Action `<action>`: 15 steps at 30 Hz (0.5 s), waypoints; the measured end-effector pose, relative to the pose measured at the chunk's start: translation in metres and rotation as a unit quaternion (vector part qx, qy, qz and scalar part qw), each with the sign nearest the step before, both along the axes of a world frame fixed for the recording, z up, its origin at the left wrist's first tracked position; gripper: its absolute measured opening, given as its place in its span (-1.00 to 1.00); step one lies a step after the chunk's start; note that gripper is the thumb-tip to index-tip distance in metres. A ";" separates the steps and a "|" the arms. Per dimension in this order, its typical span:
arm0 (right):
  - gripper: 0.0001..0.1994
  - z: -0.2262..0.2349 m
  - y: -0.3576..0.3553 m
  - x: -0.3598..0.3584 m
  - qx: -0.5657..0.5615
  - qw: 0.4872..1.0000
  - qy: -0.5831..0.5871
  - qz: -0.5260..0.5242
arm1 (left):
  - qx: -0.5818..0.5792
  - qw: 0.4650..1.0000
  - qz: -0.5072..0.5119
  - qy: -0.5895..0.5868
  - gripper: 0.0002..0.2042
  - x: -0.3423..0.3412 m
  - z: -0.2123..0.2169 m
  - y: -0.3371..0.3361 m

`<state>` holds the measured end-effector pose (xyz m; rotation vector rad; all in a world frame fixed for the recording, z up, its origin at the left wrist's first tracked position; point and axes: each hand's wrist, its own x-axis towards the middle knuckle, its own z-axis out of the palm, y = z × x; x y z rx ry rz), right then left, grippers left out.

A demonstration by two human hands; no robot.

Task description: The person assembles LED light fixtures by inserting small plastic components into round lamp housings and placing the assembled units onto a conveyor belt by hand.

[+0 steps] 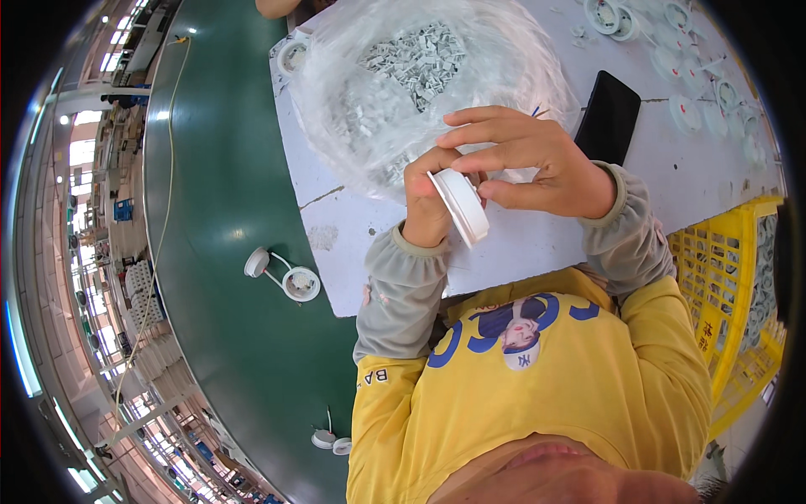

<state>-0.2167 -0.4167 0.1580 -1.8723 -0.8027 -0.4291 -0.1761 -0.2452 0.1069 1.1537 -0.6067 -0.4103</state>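
Observation:
My left hand grips a white round plastic housing, held on edge above the table so its rim and side show. Close against it is my right hand, its fingers apart and stretched toward the housing, the thumb by its inner face. Whether a small part lies at those fingertips is hidden. Thin blue and brown wire ends stick out just above the right hand's knuckles. Beyond both hands, a clear plastic bag lies open, filled with small white-grey plastic pieces.
A black phone lies on the pale table at right, near scattered white round parts. Yellow crates stand on the right. Linked white housings rest on the green surface at left. Part of another person's hand shows at the top.

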 end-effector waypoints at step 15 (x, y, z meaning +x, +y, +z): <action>-0.65 0.005 0.002 -0.008 0.105 0.980 0.158 0.053 | -0.008 0.997 0.066 -0.028 -0.35 -0.006 -0.003 -0.007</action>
